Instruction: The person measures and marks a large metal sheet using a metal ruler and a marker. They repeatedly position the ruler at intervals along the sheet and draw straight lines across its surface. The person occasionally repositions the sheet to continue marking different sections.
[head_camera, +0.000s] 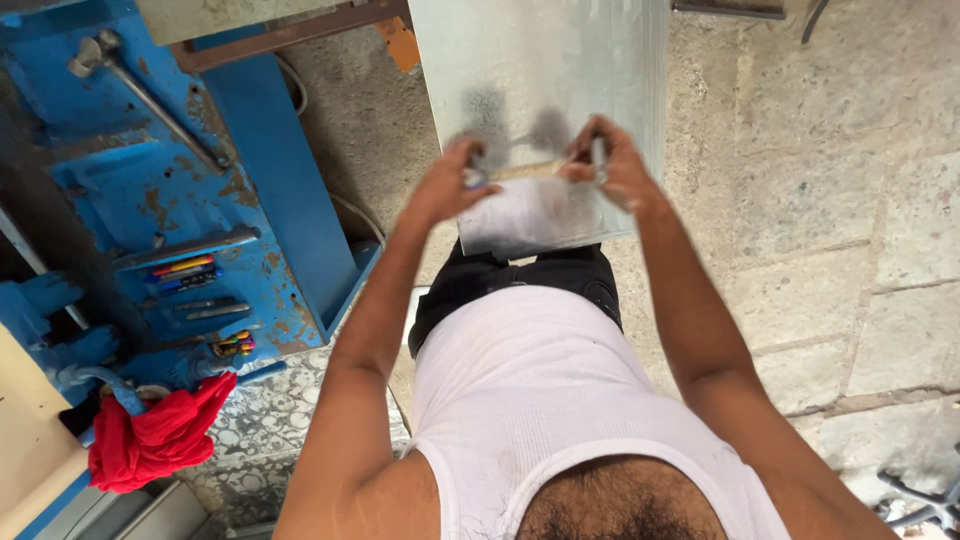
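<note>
Hands (535, 170) on metal sheet (545, 75)

The person wears a white ribbed sleeveless undershirt (545, 390) with a low, scooped neckline near the bottom edge, its fabric faintly smudged grey in spots. Farther away, black trousers (520, 280) show below its hem, creased at the waistband. Both arms are bare from the shoulder down, with no sleeves. The 2 hands, left hand (452, 182) and right hand (610, 165), are blurred and ungloved.
</note>
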